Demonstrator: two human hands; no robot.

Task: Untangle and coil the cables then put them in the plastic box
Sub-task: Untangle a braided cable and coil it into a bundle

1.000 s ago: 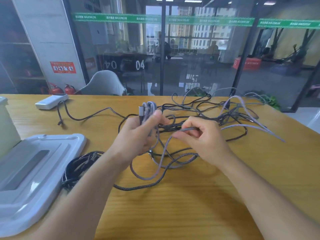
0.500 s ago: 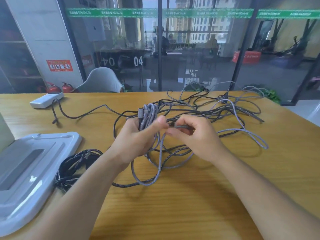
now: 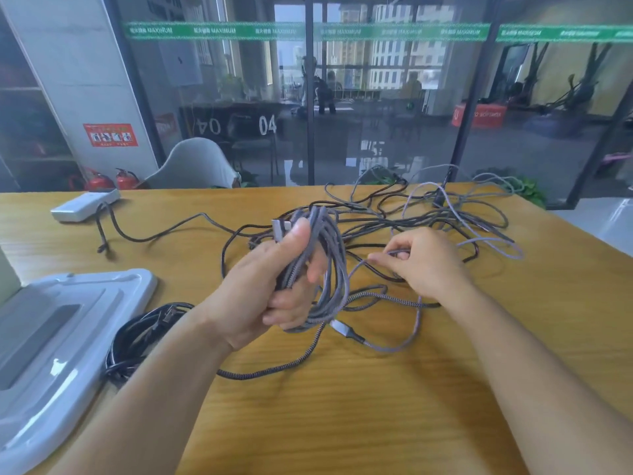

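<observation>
My left hand [image 3: 263, 289] grips a coil of grey braided cable [image 3: 329, 269] above the table, thumb pressed near its silver plug at the top. My right hand [image 3: 428, 265] pinches a loose strand of the same grey cable just right of the coil. That cable's free end with a grey plug [image 3: 346, 332] lies on the wood below the coil. A tangle of dark and grey cables [image 3: 428, 217] spreads behind both hands. A black coiled cable [image 3: 144, 334] lies beside the white plastic box lid [image 3: 68, 330] at the left.
A white power adapter [image 3: 84, 204] with a dark cord sits at the table's far left. The wooden table [image 3: 342, 406] ends at a glass wall behind; its right edge runs diagonally at the far right.
My left hand has lifted and turned the coil, which has gained loops. My right hand has moved right, away from the coil, drawing the strand out. The grey plug end now lies in view.
</observation>
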